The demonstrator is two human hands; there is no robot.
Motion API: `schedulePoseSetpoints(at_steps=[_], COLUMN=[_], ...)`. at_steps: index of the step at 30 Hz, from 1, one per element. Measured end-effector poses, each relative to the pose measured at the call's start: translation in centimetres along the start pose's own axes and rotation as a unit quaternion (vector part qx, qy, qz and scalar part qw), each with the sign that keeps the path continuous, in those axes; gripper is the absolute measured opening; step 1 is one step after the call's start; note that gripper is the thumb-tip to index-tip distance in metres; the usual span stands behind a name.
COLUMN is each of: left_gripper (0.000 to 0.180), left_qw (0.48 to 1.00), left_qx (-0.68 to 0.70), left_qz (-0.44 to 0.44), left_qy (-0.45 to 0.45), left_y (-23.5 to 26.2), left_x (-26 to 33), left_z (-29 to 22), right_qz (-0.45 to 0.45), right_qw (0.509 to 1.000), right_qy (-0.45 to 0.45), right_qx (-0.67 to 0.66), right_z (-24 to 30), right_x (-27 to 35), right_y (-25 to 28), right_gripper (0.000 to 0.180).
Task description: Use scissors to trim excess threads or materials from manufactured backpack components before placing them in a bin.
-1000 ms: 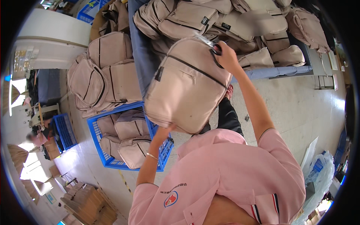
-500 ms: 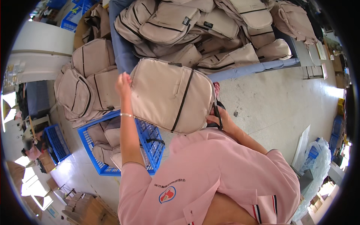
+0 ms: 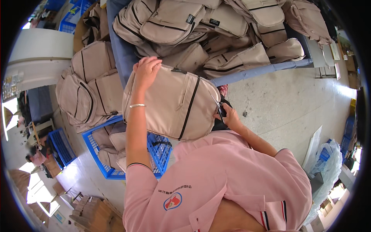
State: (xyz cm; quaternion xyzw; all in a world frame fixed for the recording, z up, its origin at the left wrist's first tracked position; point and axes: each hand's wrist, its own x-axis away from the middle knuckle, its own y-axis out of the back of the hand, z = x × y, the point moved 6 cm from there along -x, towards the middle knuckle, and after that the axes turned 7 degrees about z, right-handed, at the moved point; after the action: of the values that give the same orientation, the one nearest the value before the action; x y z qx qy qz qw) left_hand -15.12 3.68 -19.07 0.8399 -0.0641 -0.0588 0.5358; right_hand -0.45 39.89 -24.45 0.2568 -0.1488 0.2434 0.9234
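Left hand [image 3: 147, 71] fingers clenched over top edge of beige backpack [image 3: 170, 104] | right hand [image 3: 230, 116] gripping small scissors [image 3: 217, 106] touching its right edge | backpack held at chest, long axis tilted, above blue crate [image 3: 91, 136]

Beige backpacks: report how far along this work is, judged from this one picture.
Possibly done: beige backpacks heaped on the blue table; I cannot tell whether they are finished. In hand: the left hand grips the top of one beige backpack held up over the lap, while the right hand works small scissors at its side edge. Possibly left: more backpacks in the blue crate and stacked beside it.
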Motion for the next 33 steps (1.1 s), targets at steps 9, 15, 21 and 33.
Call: schedulePoseSetpoints(at_steps=[9, 15, 21, 33], left_gripper=[0.012, 0.012, 0.013, 0.011], left_qw=[0.996, 0.998, 0.998, 0.999], left_qx=[0.069, 0.056, 0.056, 0.045], left_qz=[0.037, 0.032, 0.0, 0.021], left_qy=[0.046, 0.022, 0.002, 0.0], left_y=[3.3, 4.9, 5.5, 5.5], left_x=[0.6, 1.4, 2.3, 2.5], left_z=[-1.6, -3.4, -3.7, -4.1], right_qz=[-0.028, 0.029, 0.156, 0.135], right_qw=[0.996, 0.941, 0.929, 0.937], right_qy=[0.036, 0.242, 0.234, 0.236], right_qx=[0.077, 0.233, 0.239, 0.22], right_z=[4.7, 9.6, 11.0, 11.2], right_x=[-6.7, -12.3, -14.4, -13.5], right_y=[6.6, 5.2, 2.3, 0.7], right_gripper=[0.049, 0.058, 0.063, 0.059])
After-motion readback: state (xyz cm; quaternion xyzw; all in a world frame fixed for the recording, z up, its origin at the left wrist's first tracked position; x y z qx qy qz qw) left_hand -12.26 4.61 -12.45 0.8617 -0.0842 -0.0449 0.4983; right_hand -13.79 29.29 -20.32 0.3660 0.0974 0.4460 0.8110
